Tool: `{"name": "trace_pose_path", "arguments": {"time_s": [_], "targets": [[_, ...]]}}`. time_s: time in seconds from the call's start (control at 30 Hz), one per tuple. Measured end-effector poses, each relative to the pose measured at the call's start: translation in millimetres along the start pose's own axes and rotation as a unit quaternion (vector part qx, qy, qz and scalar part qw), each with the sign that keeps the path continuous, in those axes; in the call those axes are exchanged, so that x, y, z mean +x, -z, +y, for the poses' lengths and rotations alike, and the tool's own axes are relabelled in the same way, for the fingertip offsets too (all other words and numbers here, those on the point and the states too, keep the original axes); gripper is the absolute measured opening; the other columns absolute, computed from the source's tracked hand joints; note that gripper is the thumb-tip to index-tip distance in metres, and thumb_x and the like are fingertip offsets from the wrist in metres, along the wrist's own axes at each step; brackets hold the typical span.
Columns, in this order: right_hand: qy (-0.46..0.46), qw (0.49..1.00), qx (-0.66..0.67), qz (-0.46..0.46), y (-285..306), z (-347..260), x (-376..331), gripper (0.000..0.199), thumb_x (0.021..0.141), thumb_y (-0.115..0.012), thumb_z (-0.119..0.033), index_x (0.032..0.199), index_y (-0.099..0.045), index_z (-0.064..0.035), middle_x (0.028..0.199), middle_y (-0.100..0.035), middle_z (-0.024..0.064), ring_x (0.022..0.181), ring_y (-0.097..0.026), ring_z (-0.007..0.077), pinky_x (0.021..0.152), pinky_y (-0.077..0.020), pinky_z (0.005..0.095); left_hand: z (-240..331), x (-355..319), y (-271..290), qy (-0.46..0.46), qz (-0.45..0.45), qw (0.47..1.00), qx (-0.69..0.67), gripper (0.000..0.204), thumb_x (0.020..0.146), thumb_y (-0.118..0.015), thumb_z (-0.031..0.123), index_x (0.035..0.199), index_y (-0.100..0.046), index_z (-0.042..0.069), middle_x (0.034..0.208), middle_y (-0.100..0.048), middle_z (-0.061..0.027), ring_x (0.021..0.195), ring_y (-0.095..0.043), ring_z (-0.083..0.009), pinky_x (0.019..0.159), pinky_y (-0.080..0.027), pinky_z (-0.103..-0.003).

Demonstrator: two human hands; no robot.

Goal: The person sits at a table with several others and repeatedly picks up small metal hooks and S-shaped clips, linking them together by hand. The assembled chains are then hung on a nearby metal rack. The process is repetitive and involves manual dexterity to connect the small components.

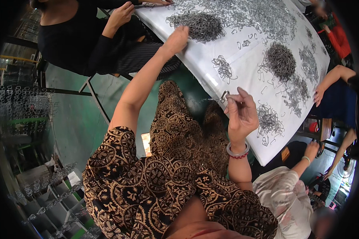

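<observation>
White sheeting covers the long table [211, 75], strewn with heaps of small grey wire clips so several seated people can reach them. At about twelve o'clock the left hand [175, 40] stretches to the edge of the big clip pile [201, 26], fingertips bunched into the tangle, though whether they grip anything is hard to make out. Nearer, toward three o'clock, the right hand [240, 113] pinches one bent wire clip [224, 95] between thumb and fingers, lifted off the sheet, its shape too small to read.
</observation>
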State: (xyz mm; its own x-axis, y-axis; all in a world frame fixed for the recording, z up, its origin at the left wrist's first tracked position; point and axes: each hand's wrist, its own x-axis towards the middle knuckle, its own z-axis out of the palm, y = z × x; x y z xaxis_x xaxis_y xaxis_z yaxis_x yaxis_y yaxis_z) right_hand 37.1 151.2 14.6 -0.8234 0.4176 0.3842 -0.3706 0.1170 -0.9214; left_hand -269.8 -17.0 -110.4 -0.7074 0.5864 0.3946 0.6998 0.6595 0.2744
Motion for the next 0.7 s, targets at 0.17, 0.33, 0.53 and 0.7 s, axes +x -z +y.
{"name": "trace_pose_path", "arguments": {"time_s": [0.17,0.33,0.53,0.7], "targets": [[-0.037,0.996,0.075,0.021,-7.6,15.4,14.3,0.032,0.089,-0.063,0.004,0.120,-0.056,0.0083,0.086,-0.064,0.0088,0.065,-0.055,0.0078,0.053,-0.0472,0.0205,9.4,-12.0,19.6,0.200,0.042,0.976,-0.080,0.013,0.081,-0.054,-0.005,0.093,-0.058,-0.008,0.092,-0.061,-0.0292,0.090,-0.058,-0.0458,0.083,-0.049,-0.047],[-0.063,0.995,0.071,0.023,-6.9,27.9,19.5,0.037,0.091,-0.062,0.002,0.125,-0.050,0.0096,0.086,-0.065,0.0086,0.063,-0.055,0.0070,0.053,-0.0457,0.0196,76.5,-37.6,57.3,0.220,0.068,0.866,-0.444,0.026,0.091,-0.063,0.014,0.105,-0.064,-0.008,0.084,-0.068,-0.0129,0.072,-0.068,-0.0137,0.066,-0.055,-0.026],[-0.084,0.991,0.097,0.037,-10.1,39.2,18.1,0.037,0.091,-0.061,0.003,0.125,-0.051,0.0088,0.087,-0.065,0.0082,0.064,-0.055,0.0073,0.056,-0.0461,0.0202,176.4,-74.5,101.1,0.098,0.010,0.830,-0.548,0.014,0.091,-0.065,0.010,0.099,-0.064,-0.002,0.098,-0.068,-0.0057,0.089,-0.063,-0.0118,0.078,-0.051,-0.026],[-0.074,0.996,0.049,0.032,-10.2,35.9,8.5,0.037,0.090,-0.062,0.002,0.126,-0.051,0.0084,0.085,-0.063,0.0050,0.064,-0.054,0.0067,0.056,-0.0454,0.0196,210.4,-79.8,101.0,0.077,0.067,0.905,-0.414,0.011,0.089,-0.064,0.004,0.098,-0.061,-0.002,0.095,-0.069,-0.0077,0.085,-0.066,-0.0142,0.076,-0.053,-0.028]]}}
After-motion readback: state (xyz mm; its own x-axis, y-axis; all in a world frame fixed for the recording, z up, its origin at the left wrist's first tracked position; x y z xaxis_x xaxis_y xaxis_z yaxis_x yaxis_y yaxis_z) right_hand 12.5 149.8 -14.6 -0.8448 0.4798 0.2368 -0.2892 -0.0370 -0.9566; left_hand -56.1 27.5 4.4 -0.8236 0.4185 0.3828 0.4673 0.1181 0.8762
